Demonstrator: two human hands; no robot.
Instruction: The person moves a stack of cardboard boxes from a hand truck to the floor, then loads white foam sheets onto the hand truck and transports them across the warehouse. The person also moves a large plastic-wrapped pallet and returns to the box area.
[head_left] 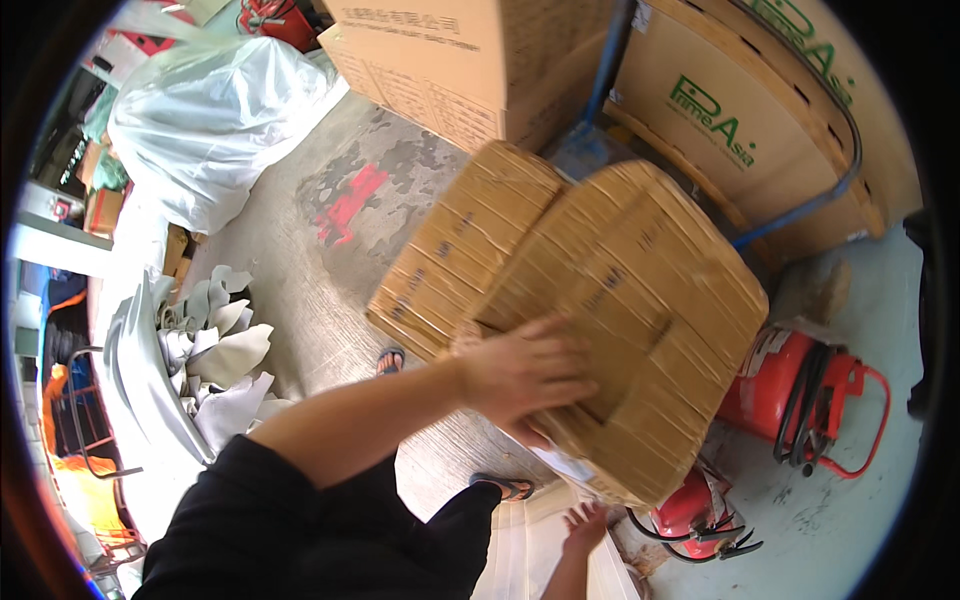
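A large brown cardboard box [640, 290], covered in creased tape, stands in front of me. My left hand [530, 372] reaches across its near left edge, fingers over the top and thumb by the side, gripping that edge. Below the box's near corner is my right hand [585, 525], fingers spread and nothing in them; I cannot tell whether it touches the box. Another taped cardboard box [460, 240] lies against the first on its left, partly covered by it.
A blue-framed trolley [800, 205] stands beyond, by tall cartons [700, 110]. Red fire extinguishers [780, 385] stand at the right. On the left are a plastic-wrapped bundle [215, 110] and pale sheet offcuts [215, 340]. Another large carton [430, 60] stands at the back.
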